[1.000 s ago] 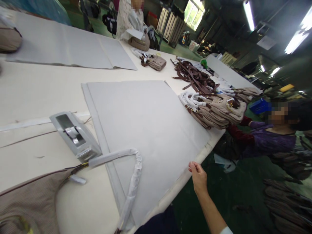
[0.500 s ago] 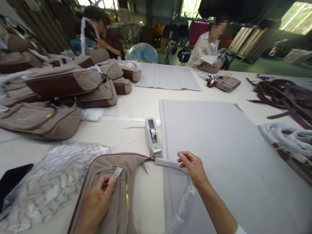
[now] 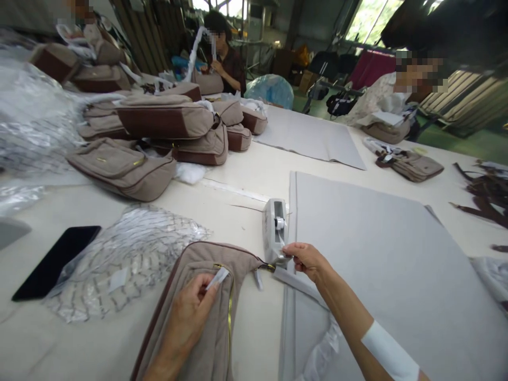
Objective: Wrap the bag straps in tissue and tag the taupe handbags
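A taupe bag [image 3: 190,280] with dark piping and a gold zipper lies in front of me. My left hand [image 3: 190,312] rests over it, thumb and fingers pinching a white wrapped zipper pull [image 3: 217,277]. My right hand [image 3: 307,259] is at the near end of the grey tape dispenser [image 3: 273,230], its fingertips closed on the end of the clear tape. From the bag's top corner a strap wrapped in white [image 3: 299,286] runs right, under my right forearm. A second small wrapped pull [image 3: 259,279] hangs beside that corner.
Grey sheets [image 3: 357,227] cover the table's right part. Crumpled plastic [image 3: 135,254] and a black phone [image 3: 57,262] lie left. Bags [image 3: 166,119] are piled at the back left. People sit across the table; brown straps [image 3: 486,196] lie far right.
My right hand has moved from above the wrapped strap to the dispenser and taken hold of the tape end. The view has turned left; my left hand keeps its pinch.
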A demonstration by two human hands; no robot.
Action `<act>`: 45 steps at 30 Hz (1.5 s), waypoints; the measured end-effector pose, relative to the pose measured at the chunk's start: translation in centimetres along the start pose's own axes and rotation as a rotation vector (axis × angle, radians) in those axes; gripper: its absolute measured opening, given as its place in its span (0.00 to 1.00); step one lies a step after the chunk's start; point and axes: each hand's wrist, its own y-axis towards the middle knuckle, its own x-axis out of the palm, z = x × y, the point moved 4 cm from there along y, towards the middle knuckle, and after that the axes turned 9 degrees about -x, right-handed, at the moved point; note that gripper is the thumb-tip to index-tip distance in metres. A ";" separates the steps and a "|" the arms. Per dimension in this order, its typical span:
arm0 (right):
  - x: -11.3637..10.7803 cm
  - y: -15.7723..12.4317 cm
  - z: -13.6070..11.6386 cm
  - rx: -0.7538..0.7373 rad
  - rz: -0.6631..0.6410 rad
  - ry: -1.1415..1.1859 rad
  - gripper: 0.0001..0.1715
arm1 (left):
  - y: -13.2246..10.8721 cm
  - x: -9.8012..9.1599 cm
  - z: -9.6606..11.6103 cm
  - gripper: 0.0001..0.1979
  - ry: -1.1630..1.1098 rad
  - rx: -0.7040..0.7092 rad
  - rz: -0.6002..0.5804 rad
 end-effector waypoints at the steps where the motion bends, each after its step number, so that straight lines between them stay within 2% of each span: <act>1: 0.0 -0.7 -0.2 -0.005 -0.012 0.025 0.17 | 0.0 0.0 0.0 0.18 -0.006 -0.002 -0.001; 6: 0.2 -4.3 0.9 0.009 -0.015 0.136 0.27 | 0.1 -0.1 0.0 0.16 -0.050 0.000 -0.020; 9: 0.4 -4.8 2.6 0.028 0.029 0.169 0.30 | 0.1 -0.1 0.0 0.16 -0.064 -0.005 -0.025; 15: 1.5 -3.4 7.2 0.010 0.104 0.127 0.23 | 0.0 0.0 -0.1 0.15 -0.063 -0.012 -0.048; 19: 2.0 -4.6 10.2 -0.003 0.141 0.055 0.22 | -0.2 -0.3 0.2 0.14 -0.039 0.012 -0.023; 21: 2.0 -5.7 9.4 -0.080 0.134 0.047 0.22 | -0.5 -0.5 0.6 0.13 -0.005 0.057 0.005; 24: 3.0 -7.1 5.4 -0.208 -0.009 0.061 0.20 | -1.0 -1.0 1.3 0.11 0.082 0.177 0.080; 27: 6.3 -8.0 1.3 -0.146 -0.340 0.162 0.19 | -1.4 -1.3 1.6 0.08 0.166 0.296 0.172; 29: 8.9 -8.3 -0.4 -0.076 -0.530 0.201 0.20 | -1.5 -1.2 1.4 0.07 0.203 0.349 0.222; 32: 11.9 -7.9 -1.0 -0.007 -0.660 0.174 0.22 | -1.5 -1.0 1.2 0.06 0.224 0.392 0.249; 34: 12.8 -7.2 -0.7 -0.002 -0.687 0.149 0.22 | -1.4 -0.8 1.1 0.06 0.219 0.378 0.233; 36: 13.1 -6.4 -0.5 -0.071 -0.662 0.120 0.21 | -1.1 -0.7 1.2 0.06 0.201 0.333 0.201; 41: 12.6 -4.9 -0.6 -0.349 -0.429 -0.011 0.19 | -0.7 -0.9 1.6 0.07 0.151 0.235 0.164; 45: 13.3 -4.4 0.0 -0.370 -0.451 0.016 0.19 | -0.4 -0.8 1.5 0.06 0.141 0.163 0.136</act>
